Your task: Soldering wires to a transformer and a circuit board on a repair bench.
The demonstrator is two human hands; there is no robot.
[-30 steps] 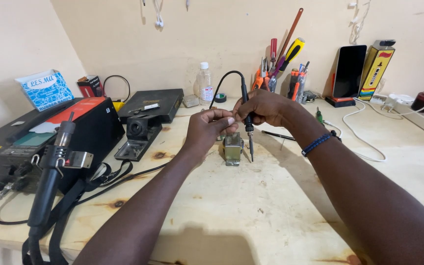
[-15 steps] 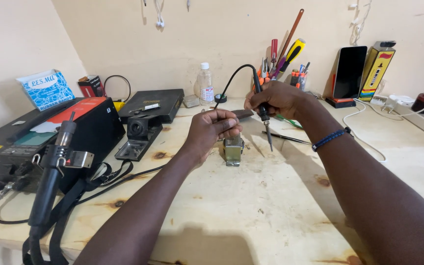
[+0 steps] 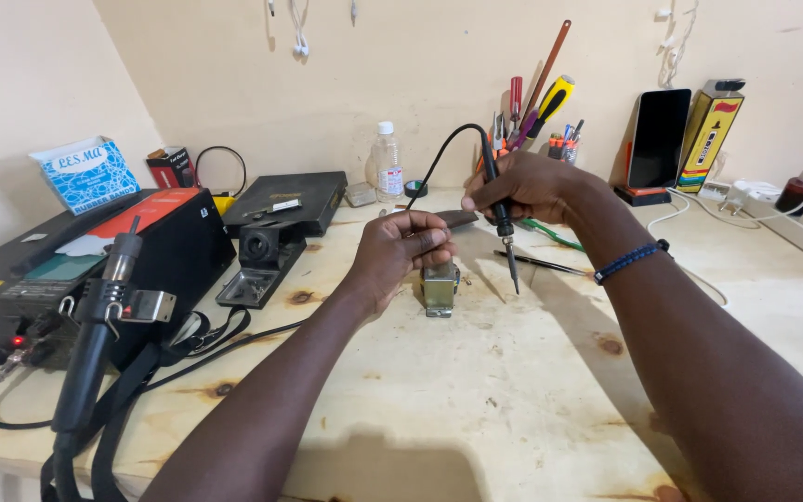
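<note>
Steadying a small metal block (image 3: 440, 286) on the bench (image 3: 513, 390), iron raised.
Left hand (image 3: 401, 251) grip pinching block's top; right hand (image 3: 524, 186) grip closed around soldering iron (image 3: 502, 223) handle. Probably rigid, dense, hot near tip.

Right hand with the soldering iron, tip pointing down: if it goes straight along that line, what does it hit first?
Probably the bare wooden table, just right of the small metal part that the left hand steadies. The right hand keeps the soldering iron clear; depth is uncertain.

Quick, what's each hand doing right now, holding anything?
Left hand: closed on the small metal part standing on the wooden table.
Right hand: closed around the soldering iron, its tip pointing down, clear of the part.
</note>
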